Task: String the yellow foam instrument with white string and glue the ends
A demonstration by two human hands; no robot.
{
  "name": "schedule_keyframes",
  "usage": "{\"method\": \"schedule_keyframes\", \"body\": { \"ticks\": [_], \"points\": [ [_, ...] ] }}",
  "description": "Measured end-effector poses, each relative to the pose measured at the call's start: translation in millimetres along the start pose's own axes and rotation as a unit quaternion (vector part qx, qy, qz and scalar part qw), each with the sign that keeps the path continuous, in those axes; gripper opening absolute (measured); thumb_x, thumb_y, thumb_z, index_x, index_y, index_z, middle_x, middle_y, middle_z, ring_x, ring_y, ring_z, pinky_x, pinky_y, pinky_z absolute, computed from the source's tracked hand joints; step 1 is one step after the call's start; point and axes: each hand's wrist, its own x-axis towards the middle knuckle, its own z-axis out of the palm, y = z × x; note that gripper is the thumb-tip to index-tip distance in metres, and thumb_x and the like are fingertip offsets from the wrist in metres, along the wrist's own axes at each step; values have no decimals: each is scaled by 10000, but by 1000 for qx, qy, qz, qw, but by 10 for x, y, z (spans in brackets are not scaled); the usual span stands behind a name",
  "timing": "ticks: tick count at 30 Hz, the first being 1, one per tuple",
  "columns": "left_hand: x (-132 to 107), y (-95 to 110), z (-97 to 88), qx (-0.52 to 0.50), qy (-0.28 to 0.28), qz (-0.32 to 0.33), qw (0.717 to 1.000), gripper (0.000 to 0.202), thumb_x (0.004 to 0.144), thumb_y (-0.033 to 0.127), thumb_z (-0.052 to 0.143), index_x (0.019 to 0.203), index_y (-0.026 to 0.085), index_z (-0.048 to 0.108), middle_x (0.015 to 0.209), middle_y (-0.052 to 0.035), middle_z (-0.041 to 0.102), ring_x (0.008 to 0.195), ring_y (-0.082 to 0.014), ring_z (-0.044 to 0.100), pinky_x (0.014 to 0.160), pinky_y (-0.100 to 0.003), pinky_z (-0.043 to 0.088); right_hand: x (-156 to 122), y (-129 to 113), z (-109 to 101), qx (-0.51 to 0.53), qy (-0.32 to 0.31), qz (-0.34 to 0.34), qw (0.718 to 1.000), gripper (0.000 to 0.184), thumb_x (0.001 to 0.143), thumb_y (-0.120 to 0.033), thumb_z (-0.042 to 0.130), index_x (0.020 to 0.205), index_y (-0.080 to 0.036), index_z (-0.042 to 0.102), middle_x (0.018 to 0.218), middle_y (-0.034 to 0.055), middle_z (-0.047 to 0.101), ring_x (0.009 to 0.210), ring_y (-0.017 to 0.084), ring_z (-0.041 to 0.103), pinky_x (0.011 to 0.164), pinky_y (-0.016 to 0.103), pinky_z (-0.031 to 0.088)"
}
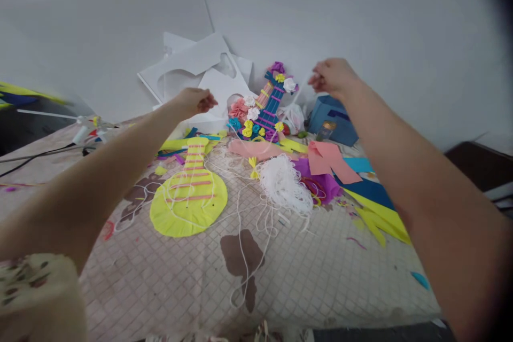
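Observation:
Both my arms are stretched out above the work surface. My left hand (197,100) is closed in a loose fist, raised over the upper end of a yellow paper guitar (188,192) with pink bars and white string. My right hand (332,77) is pinched shut, held high above a blue box (333,117). A thin white thread seems to run down from the right hand; what the left fingers hold is too small to make out. A tangle of white string (285,181) lies between the arms. A blue guitar decorated with paper flowers (264,109) leans at the back.
A patterned cloth (312,278) covers the surface. Pink paper (331,159), blue and yellow sheets (377,208) and purple crepe (320,184) lie at right. White cut boards (200,67) lean on the wall. A glue gun and cable (86,131) lie at left.

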Motion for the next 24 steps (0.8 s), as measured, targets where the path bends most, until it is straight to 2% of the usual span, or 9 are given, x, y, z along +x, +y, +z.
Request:
{"method": "schedule_keyframes", "body": {
  "ticks": [3, 5, 8, 11, 13, 17, 20, 24],
  "points": [
    [135, 33, 394, 57, 65, 92, 992, 305, 894, 316, 481, 661, 144, 579, 695, -73, 659, 577, -88, 574, 627, -218, 464, 84, -253, 505, 58, -10, -59, 997, 187, 958, -127, 259, 836, -202, 380, 558, -85, 549, 451, 27, 483, 551, 181, 417],
    [166, -25, 545, 157, 72, 117, 978, 299, 910, 324, 423, 771, 135, 608, 771, -91, 678, 643, -100, 612, 659, -218, 477, 102, -306, 816, 77, -21, -77, 994, 171, 967, -137, 236, 864, -212, 350, 580, -100, 541, 492, 29, 524, 567, 170, 445],
    [145, -197, 624, 357, 10, 93, 930, 283, 876, 319, 449, 896, 125, 656, 796, -92, 697, 739, -140, 648, 698, -226, 480, 83, -180, 1228, 81, -43, -79, 993, 162, 977, -135, 257, 864, -203, 352, 584, -86, 541, 485, 40, 537, 531, 165, 457],
    [83, -364, 607, 492, -51, 35, 868, 200, 727, 295, 618, 782, 125, 707, 666, -78, 686, 787, -233, 663, 750, -286, 479, 19, 104, 1527, 47, -96, -59, 992, 148, 964, -164, 351, 823, -192, 383, 576, -57, 552, 447, 66, 534, 464, 179, 451],
    [36, -426, 580, 553, -55, 17, 831, 182, 662, 262, 666, 773, 130, 723, 715, -104, 696, 884, -304, 651, 810, -351, 465, -40, 302, 1643, 9, -135, -52, 989, 160, 935, -172, 422, 777, -185, 406, 574, -35, 562, 431, 84, 539, 440, 197, 451],
    [-48, -418, 506, 633, -32, 12, 773, 297, 667, 247, 673, 942, 144, 720, 1019, -167, 676, 1077, -372, 566, 901, -440, 413, -145, 592, 1729, -79, -179, -53, 979, 194, 889, -135, 457, 704, -180, 422, 582, 0, 577, 429, 108, 551, 429, 221, 457],
    [-106, -358, 428, 656, -25, 2, 754, 299, 694, 289, 663, 962, 167, 719, 1043, -145, 672, 1040, -334, 588, 869, -404, 440, -194, 716, 1756, -103, -196, -45, 974, 187, 860, -116, 478, 693, -181, 425, 564, -3, 572, 440, 116, 560, 433, 227, 466],
    [-205, -305, 315, 656, -28, -13, 754, 281, 717, 334, 642, 951, 201, 722, 889, -77, 710, 912, -255, 639, 774, -303, 475, -247, 805, 1798, -108, -231, -45, 966, 176, 815, -111, 549, 683, -179, 454, 537, -16, 567, 442, 117, 563, 423, 223, 471]
  ]
}}
